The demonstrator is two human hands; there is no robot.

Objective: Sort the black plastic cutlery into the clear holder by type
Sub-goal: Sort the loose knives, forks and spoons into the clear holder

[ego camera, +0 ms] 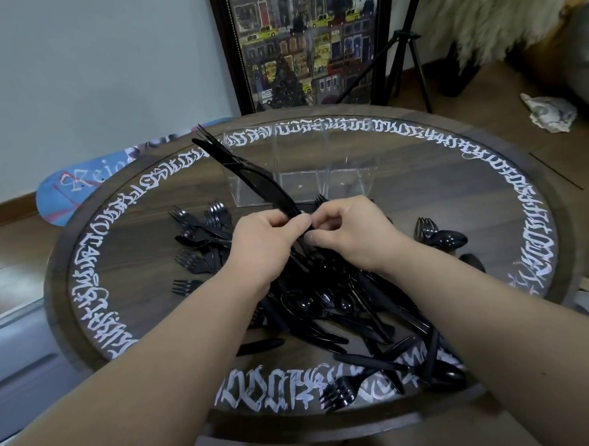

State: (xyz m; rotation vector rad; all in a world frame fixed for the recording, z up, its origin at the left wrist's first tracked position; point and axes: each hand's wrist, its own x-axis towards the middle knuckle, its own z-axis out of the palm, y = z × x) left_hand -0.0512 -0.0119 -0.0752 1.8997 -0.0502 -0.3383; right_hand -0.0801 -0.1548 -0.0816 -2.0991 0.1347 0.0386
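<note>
Black cutlery pile (328,303) | clear holder (301,178) behind | framed picture (304,41) beyond

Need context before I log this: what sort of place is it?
Probably a home living room: a framed street-scene picture leans against the wall, a skateboard deck lies on the wood floor, and a round lettered table serves as worktop.

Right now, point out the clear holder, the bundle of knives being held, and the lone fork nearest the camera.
clear holder (349,182): head view, front wall of right compartment.
bundle of knives (246,172): head view, mid-blades above the hands.
lone fork (339,391): head view, base of tines.
</note>
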